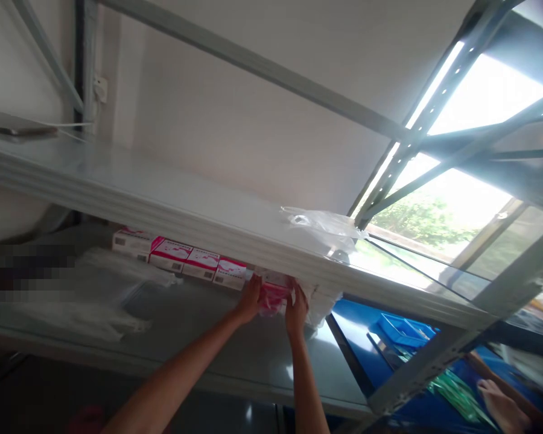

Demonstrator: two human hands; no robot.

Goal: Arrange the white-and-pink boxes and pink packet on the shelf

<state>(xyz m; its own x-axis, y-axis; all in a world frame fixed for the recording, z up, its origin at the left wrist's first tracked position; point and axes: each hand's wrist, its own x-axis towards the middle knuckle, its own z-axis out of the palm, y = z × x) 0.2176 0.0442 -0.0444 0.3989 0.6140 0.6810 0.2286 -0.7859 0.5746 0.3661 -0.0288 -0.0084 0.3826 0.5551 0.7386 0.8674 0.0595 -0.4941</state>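
On the lower shelf (199, 337), a row of pink-and-white cardboard boxes (202, 263) stands along the back, tucked under the upper board. My left hand (250, 300) and my right hand (296, 308) reach in at the row's right end. Between them is a pink-and-white box (273, 295), gripped from both sides, with what looks like clear plastic around it. The fingertips are partly hidden below the upper shelf's edge. Just right of my right hand lies crumpled clear plastic (322, 306).
Clear plastic bags (95, 295) lie at the lower shelf's left. The upper shelf (185, 193) holds another plastic bag (323, 223) and a flat dark device (15, 123). Metal posts (416, 129) rise at right. Beyond are a blue tray (402, 330) and another person's hand (502, 404) near green packets.
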